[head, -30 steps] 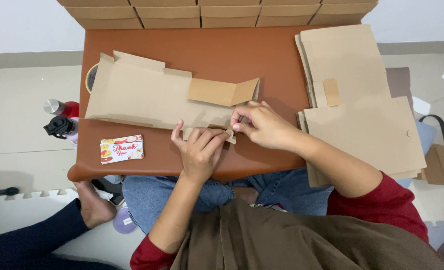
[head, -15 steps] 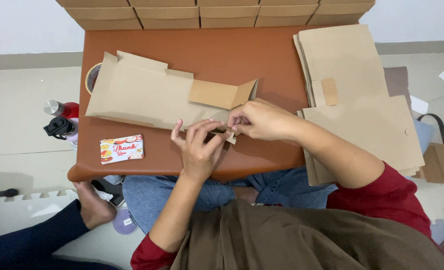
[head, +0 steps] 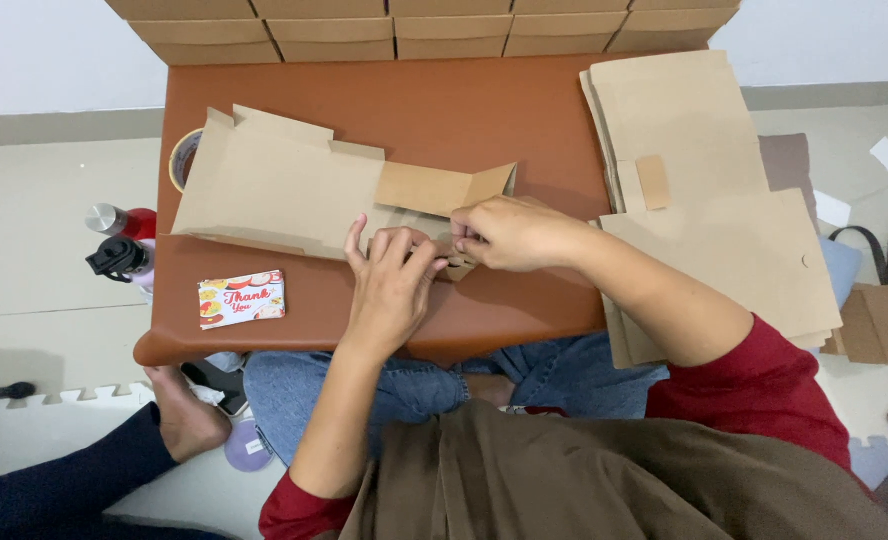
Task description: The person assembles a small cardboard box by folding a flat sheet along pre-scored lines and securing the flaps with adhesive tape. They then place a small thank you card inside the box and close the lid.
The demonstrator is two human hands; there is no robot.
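A flat brown cardboard box blank point(head: 284, 190) lies on the brown table point(head: 434, 110), partly folded, with one flap point(head: 444, 188) raised. My left hand point(head: 392, 285) presses flat on the blank's near edge, fingers spread. Just to its right, my right hand point(head: 514, 232) pinches a small cardboard tab at that same edge, and the fingertips of both hands meet there. The tab itself is mostly hidden under my fingers.
A stack of flat cardboard blanks point(head: 704, 200) overhangs the table's right side. Folded boxes point(head: 424, 30) line the far edge. A small printed card point(head: 242, 298) lies near the front left, a tape roll point(head: 184, 158) peeks out at the left, and bottles point(head: 119, 240) stand on the floor.
Both hands have stayed at the blank's near edge. My right hand's fingers have shifted slightly on the small tab; the blank has barely moved.
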